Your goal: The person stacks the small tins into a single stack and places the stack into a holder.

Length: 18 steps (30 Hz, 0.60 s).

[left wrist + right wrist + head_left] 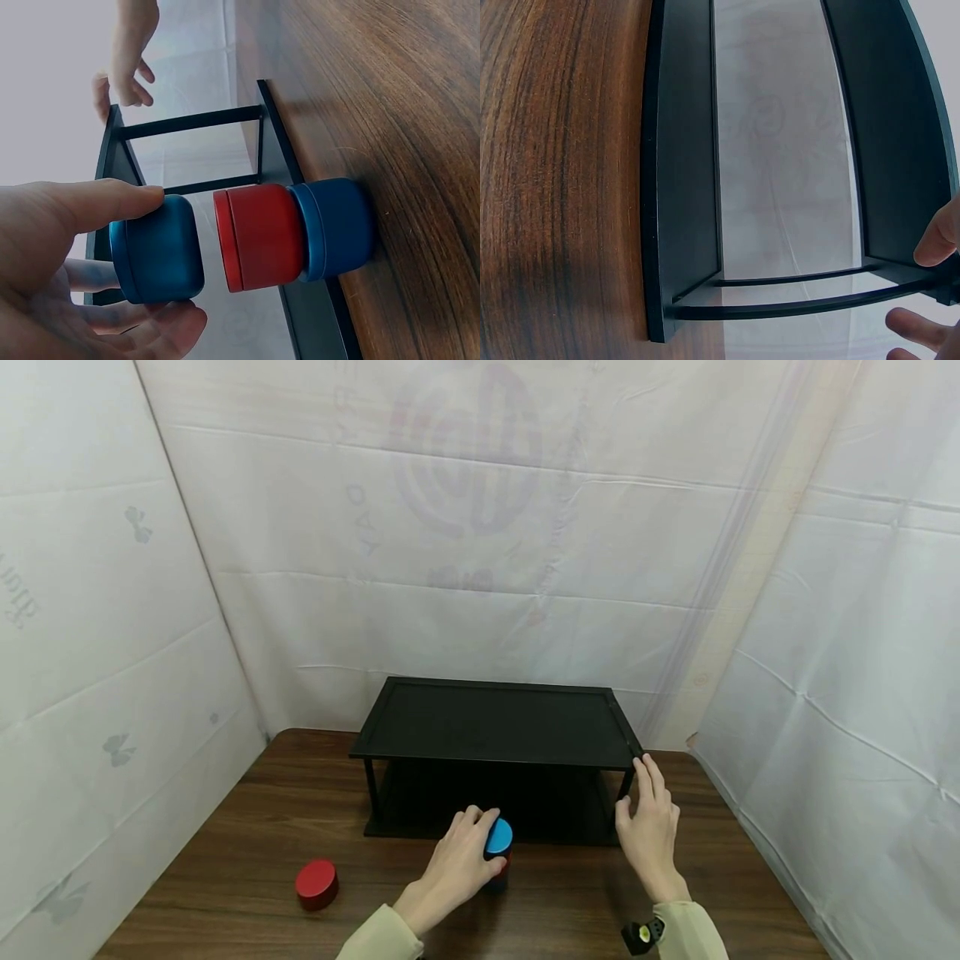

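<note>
Between its thumb and fingers my left hand [453, 864] holds a small round blue tin [161, 247]. In the left wrist view a narrow gap separates this tin from a red tin [264, 234] below it. That red tin sits on another blue tin [343, 225], which stands on the table in front of a black two-tier shelf [495, 720]. At the shelf's right front corner is my right hand [651, 827]. Its fingers lie fairly straight along the upper board's edge, touching it, with the thumb apart from them.
Left of the stack, a separate red tin [316, 885] rests on the brown wooden table [255, 852]. White sheeting [465, 552] hangs behind the table and on both sides. The shelf's lower board [686, 150] lies close to the tabletop.
</note>
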Tool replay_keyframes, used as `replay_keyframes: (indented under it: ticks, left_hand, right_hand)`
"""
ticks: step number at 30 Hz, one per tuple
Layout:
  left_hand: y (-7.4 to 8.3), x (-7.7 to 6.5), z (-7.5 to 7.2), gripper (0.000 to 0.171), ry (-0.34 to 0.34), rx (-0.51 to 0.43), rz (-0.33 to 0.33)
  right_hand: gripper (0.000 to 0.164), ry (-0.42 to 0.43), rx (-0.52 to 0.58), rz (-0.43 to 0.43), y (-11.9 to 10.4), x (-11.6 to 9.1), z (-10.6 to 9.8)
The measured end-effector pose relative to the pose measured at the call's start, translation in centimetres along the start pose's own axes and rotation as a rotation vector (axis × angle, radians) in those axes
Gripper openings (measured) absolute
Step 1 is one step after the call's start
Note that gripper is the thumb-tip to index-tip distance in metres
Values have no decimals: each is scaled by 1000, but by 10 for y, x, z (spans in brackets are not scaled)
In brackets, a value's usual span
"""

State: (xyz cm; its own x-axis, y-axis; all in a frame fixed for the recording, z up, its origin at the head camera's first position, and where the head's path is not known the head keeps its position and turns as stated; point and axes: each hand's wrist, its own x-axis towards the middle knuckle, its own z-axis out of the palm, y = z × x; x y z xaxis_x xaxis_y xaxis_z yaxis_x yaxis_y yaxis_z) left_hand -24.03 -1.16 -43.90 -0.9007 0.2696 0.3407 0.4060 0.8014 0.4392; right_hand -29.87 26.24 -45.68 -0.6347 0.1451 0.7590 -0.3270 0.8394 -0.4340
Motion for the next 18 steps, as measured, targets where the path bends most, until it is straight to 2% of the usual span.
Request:
replay_keyframes:
  ticks: [18]
  left_hand:
    - [2,1,2,62,-30,26,-1]
  right_hand:
    - [61,-10,0,12,0,0,0]
